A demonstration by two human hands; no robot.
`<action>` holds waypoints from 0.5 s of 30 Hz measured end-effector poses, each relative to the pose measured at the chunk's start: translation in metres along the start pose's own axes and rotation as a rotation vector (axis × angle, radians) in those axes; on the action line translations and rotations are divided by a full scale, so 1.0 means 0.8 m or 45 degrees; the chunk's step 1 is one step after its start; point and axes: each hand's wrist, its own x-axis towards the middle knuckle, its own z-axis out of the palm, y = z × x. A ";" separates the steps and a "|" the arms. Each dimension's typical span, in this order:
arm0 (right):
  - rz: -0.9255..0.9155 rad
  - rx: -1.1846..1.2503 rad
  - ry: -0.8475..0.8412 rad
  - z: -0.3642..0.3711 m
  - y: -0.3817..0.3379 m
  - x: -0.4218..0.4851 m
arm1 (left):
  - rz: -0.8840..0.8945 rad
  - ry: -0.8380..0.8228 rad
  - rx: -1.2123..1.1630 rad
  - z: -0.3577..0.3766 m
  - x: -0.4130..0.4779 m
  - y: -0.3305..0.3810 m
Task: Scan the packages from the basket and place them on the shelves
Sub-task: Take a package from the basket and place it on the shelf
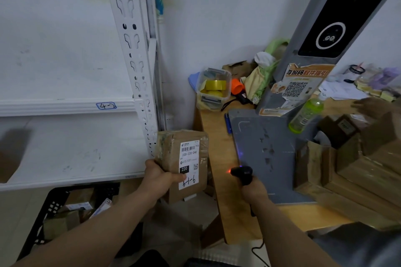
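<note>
- Package (183, 165): taped brown cardboard block, white label, gripped low by the left hand (159, 178).
- Right hand (252, 188) curls round a black scanner (242, 173), its red-lit nose facing the package, not touching.
- Black perforated basket (50, 208) under the left forearm; white metal shelves (65, 106) above.

My left forearm (91, 230) shows at seven o'clock and my right forearm (288, 227) at five o'clock; both are bare as far up as can be seen. My left hand (160, 178) and right hand (252, 191) are bare as well. At six o'clock, between the arms, sits a patch of dark cloth (152, 258), too blurred to name the garment.
</note>
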 end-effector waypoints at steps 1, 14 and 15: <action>0.017 0.006 0.011 0.002 0.006 0.003 | 0.001 -0.003 0.005 0.001 -0.001 0.000; 0.087 -0.144 0.069 0.019 0.015 0.005 | -0.019 -0.052 0.051 0.003 -0.015 0.004; 0.088 -0.142 0.069 0.019 0.017 0.004 | -0.022 -0.057 0.048 0.002 -0.016 0.003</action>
